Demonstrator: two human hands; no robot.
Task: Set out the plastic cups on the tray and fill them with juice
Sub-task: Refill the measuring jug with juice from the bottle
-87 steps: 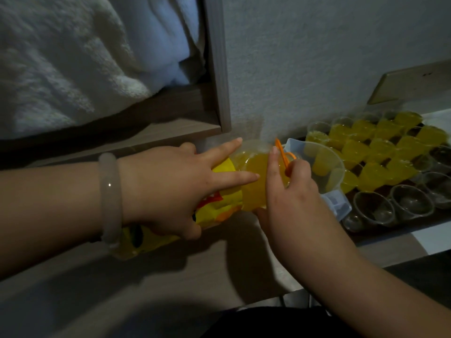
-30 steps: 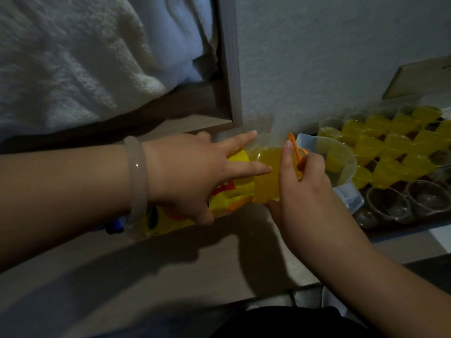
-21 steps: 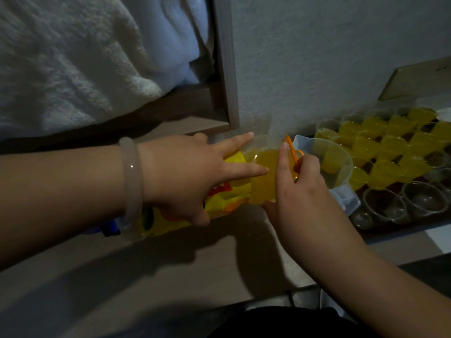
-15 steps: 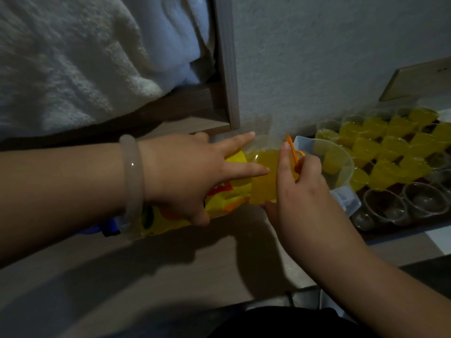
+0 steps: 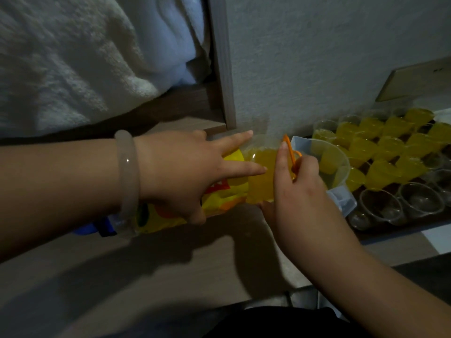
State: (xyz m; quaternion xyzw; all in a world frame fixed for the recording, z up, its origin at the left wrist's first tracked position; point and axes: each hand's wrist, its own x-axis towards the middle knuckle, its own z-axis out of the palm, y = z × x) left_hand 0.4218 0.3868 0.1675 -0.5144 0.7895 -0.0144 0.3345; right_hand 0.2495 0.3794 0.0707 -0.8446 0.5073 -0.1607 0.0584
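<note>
The left grip (image 5: 180,172) is grasping the juice bottle (image 5: 219,198) around its yellow label, thumb curled under it, while the index and middle fingers lie straight along the top. The right grip (image 5: 300,191) is clenched round the bottle's neck, thumb below and index finger laid straight across it. An orange cap ring (image 5: 291,154) sticks up between its fingers.

The bottle lies almost on its side above the surface (image 5: 146,264), neck toward the right, with yellow juice pooled in its clear upper part. Its mouth is hidden behind the right grip, so whether juice is running cannot be told. The mouth end is at the rim of a clear jug (image 5: 336,162) that stands just beside the tray (image 5: 415,226).

On the tray, the back rows hold cups filled with juice (image 5: 380,152); the empty cups (image 5: 380,206) stand in the front row. A pale bracelet (image 5: 127,184) circles the left wrist. Behind are a grey wall (image 5: 317,57) and a white towel (image 5: 61,57).
</note>
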